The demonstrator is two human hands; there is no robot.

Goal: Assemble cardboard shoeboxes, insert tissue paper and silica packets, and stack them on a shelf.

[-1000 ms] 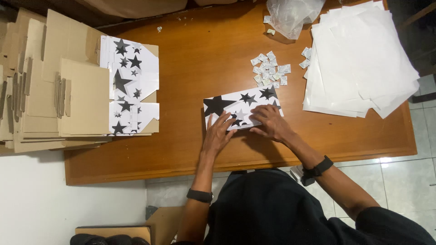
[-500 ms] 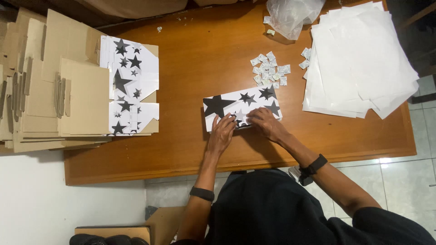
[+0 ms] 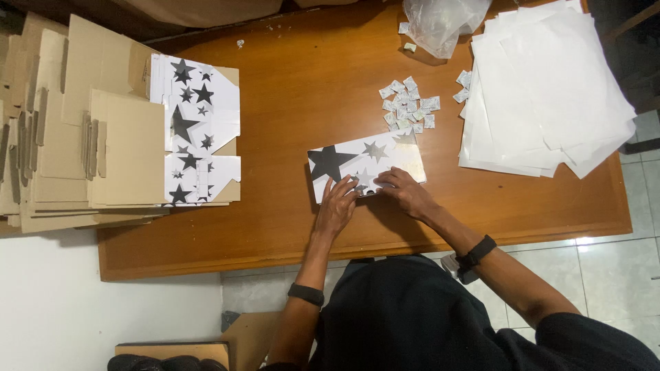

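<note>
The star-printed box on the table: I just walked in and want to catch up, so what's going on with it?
A person presses both hands, left hand and right hand, on the near edge of a flat white star-printed box on the wooden table. Flat cardboard blanks are stacked to the left, white paper sheets to the right, small packets behind.

Head camera looks straight down over the table (image 3: 275, 227).

On the wooden table (image 3: 289, 89), a stack of flattened cardboard boxes (image 3: 75, 137) with star-printed panels lies at nine o'clock. White paper sheets (image 3: 550, 89) pile up at two o'clock. Small white packets (image 3: 407, 103) scatter near twelve o'clock, below a crumpled clear plastic bag (image 3: 443, 24). Grey floor tiles (image 3: 605, 275) show at four o'clock.
</note>
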